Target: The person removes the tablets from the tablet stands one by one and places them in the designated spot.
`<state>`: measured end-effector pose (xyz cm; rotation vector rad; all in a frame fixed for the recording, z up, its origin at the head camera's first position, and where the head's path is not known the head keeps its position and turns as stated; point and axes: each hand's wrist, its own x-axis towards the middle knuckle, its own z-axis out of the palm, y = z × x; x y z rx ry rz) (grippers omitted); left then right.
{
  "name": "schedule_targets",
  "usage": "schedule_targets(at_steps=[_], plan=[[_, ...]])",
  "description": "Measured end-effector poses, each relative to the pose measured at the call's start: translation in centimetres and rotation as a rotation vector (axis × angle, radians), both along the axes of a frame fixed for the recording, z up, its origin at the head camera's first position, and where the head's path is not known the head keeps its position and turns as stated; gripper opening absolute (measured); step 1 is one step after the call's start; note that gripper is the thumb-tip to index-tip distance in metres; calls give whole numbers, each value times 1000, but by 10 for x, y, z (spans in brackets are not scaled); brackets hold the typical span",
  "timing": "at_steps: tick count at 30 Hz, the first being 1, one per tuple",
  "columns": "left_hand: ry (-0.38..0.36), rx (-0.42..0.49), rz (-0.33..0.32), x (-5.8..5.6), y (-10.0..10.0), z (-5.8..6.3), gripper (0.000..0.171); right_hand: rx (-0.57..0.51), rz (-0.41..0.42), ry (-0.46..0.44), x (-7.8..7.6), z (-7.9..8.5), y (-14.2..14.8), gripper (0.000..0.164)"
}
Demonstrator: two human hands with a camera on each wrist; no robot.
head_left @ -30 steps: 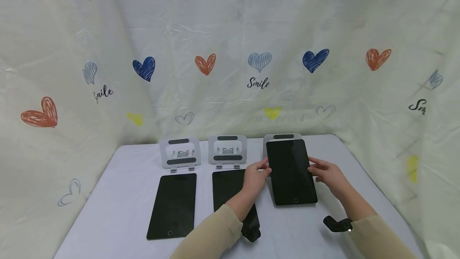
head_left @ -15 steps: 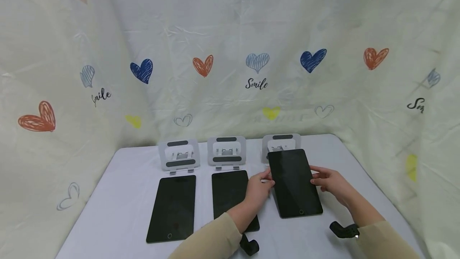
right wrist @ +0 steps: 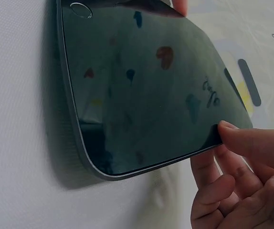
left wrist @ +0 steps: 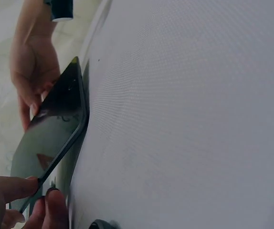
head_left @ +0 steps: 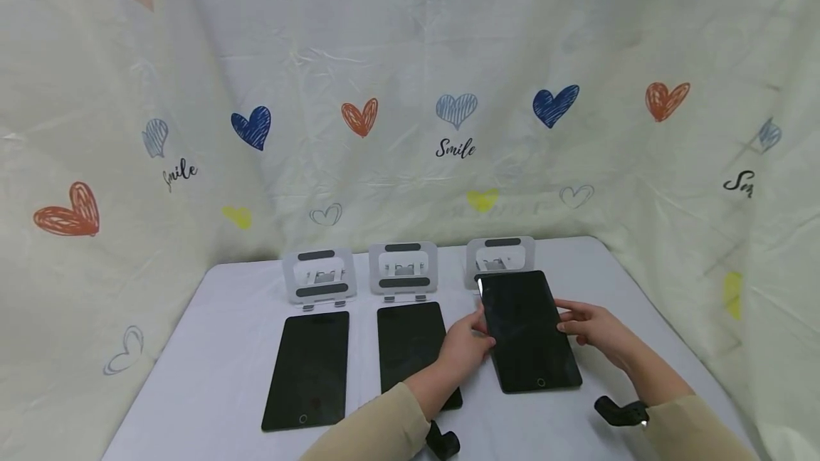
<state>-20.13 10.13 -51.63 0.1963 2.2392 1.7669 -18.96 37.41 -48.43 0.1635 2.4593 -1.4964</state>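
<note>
A black tablet (head_left: 528,333) with a round home button at its near end is held between my two hands, its far end tilted up. My left hand (head_left: 463,344) pinches its left long edge, thumb on the screen and fingers beneath, as the left wrist view shows. On the opposite edge, my right hand (head_left: 596,331) pinches with the thumb over the glass (right wrist: 161,95) and fingers behind. The near end lies low, close over the white table. Directly behind the tablet stands a grey-white tablet stand (head_left: 500,255), its lower part covered by the tablet.
Two more stands, a left one (head_left: 319,276) and a middle one (head_left: 403,269), line the table's back. In front of them lie a left tablet (head_left: 307,372) and a middle tablet (head_left: 410,347), the latter partly under my left arm. A heart-print curtain (head_left: 397,183) hangs behind the table (head_left: 211,361).
Both hands have brought the tablet nearer and slightly right, lowering it away from the right stand, more of which shows now. The other tablets and stands stay put.
</note>
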Motion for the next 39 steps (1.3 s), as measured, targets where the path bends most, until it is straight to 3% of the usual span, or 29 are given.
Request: schedule_targets(at_steps=[4,9,14,21,30,39], plan=[[10,-101,-62,1,-4,2,74,-5,-6,-12,-1,-2,1,66],[-53,-209,-93,4,-6,8,77,-9,-9,-33,0,-3,1,66],[-122,-254,-124,9,-5,14,81,-4,-4,-50,2,-4,2,65],[-154,-323,-167,13,-5,20,82,-6,31,-65,4,-3,1,65],[-199,-330,-196,12,-5,16,81,19,40,-94,3,-6,1,65],[-224,-262,-189,11,-2,10,82,115,46,-110,-2,-5,1,58]])
